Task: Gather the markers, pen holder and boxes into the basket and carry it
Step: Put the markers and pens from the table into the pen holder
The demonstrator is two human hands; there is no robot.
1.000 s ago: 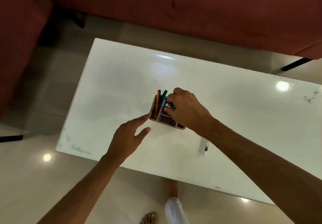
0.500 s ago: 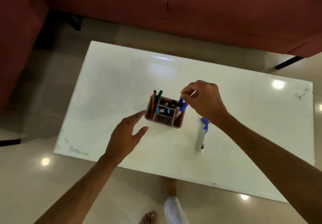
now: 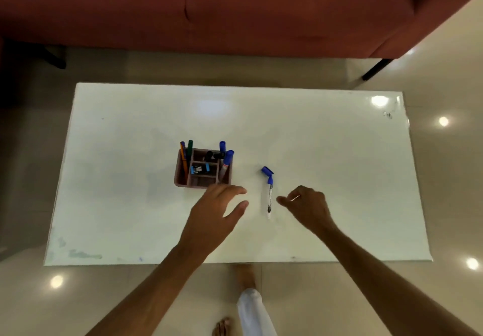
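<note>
A brown pen holder stands on the white table, left of centre. It holds orange and green pens, blue-capped markers, black markers and a small blue clip. A white marker with a blue tip lies flat to its right, and a loose blue cap rests at its far end. My left hand hovers open just in front of the holder, to the marker's left. My right hand is open with curled fingers just right of the marker, touching nothing. No basket or boxes are in view.
A dark red sofa runs along the far side, with a black leg at the right. Glossy beige floor surrounds the table. My bare feet and a white trouser leg are below the near edge.
My right hand left the pen holder and came down to the right side of the lying marker. My left hand shifted right, in front of the holder. The camera view swung level with the table.
</note>
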